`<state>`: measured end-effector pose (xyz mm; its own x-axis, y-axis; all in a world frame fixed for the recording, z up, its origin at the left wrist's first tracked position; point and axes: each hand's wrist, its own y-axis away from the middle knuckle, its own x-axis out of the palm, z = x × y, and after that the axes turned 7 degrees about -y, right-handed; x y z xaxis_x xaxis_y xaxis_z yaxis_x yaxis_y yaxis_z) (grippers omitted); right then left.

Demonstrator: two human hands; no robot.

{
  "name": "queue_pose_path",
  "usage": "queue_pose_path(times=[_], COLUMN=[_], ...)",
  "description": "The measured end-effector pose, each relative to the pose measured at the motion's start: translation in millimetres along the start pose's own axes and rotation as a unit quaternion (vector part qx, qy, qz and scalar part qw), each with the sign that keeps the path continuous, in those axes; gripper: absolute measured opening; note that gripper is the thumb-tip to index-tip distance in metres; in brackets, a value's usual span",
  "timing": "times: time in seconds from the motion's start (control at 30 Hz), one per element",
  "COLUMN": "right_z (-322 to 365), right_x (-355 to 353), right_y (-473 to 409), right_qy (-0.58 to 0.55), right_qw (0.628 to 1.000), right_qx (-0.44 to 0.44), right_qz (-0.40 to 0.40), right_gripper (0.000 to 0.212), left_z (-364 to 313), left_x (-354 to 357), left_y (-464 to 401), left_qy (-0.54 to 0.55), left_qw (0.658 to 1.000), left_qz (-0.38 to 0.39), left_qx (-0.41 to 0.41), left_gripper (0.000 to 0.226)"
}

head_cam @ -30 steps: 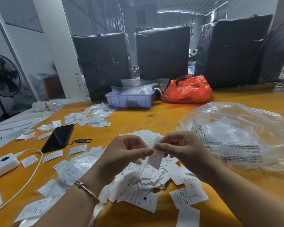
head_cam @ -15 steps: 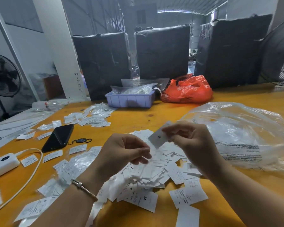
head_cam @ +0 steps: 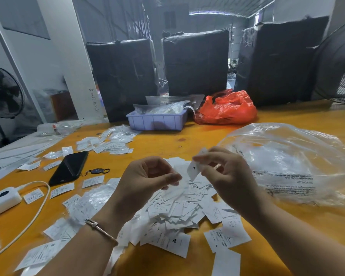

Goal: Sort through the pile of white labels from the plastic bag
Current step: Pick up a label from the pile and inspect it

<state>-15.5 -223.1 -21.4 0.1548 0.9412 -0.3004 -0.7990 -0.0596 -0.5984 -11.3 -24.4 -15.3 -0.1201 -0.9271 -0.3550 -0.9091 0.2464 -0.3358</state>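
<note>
since half a second ago the right hand has turned its pinched label to show an "m". left hand hovers curled, holding nothing. pile of white labels, printed s, m, l, xl, lies beneath; clear plastic bag, printed "attenzione", at 3 o'clock.

right hand pinching white label, left hand above label pile
</note>
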Motion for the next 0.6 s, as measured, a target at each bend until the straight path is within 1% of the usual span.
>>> queue_pose_path(times=[0.03,0.1,0.13,0.17,0.2,0.27,0.33,0.4,0.47,0.53,0.6], right_z=[0.6,0.2,-0.3,-0.5,-0.5,-0.8,-1.6,-1.6,-1.9,-0.5,1.1], right_x=[-0.3,-0.8,0.1,1.6,3.3,3.8,0.9,-1.3,-0.9,1.4,4.5], right_y=[0.4,2.6,3.8,5.3,5.9,4.7,2.6,1.0,0.3,1.6,4.6], right_qy=[-0.004,-0.017,-0.022,-0.039,-0.064,-0.129,-0.176,-0.191,-0.157,-0.074,0.021], right_qw=[0.999,0.987,0.981,0.977,0.975,0.973,0.970,0.972,0.982,0.994,0.995], right_qx=[0.036,0.095,0.112,0.116,0.114,0.111,0.114,0.109,0.088,0.035,-0.030], right_qz=[0.040,0.129,0.159,0.176,0.178,0.154,0.123,0.082,0.057,0.067,0.090], right_gripper=[0.018,0.043,0.046,0.042,0.032,0.014,0.009,0.007,0.005,0.006,0.008], left_z=[0.4,0.1,-0.4,-0.9,-1.5,-2.4,-2.3,-1.0,-0.3,-0.3,1.3], left_x=[0.2,-0.3,-1.1,-2.1,-2.8,-3.4,-3.8,-4.5,-4.8,-2.5,0.2], left_y=[-0.1,-0.9,-1.2,-1.7,-1.9,-1.9,-0.9,0.2,0.7,1.5,1.9], left_qy=[0.009,0.041,0.067,0.095,0.116,0.121,0.091,0.046,-0.008,-0.081,-0.142], left_qw=[1.000,0.999,0.997,0.995,0.993,0.992,0.995,0.998,0.996,0.989,0.980], left_qz=[-0.006,-0.018,-0.021,-0.019,-0.012,0.006,0.022,0.040,0.073,0.117,0.138], left_qx=[0.002,-0.002,-0.009,-0.016,-0.022,-0.029,-0.031,-0.033,-0.042,-0.038,-0.023], left_gripper=[0.030,0.024,0.022,0.022,0.022,0.018,0.015,0.017,0.023,0.030,0.023])
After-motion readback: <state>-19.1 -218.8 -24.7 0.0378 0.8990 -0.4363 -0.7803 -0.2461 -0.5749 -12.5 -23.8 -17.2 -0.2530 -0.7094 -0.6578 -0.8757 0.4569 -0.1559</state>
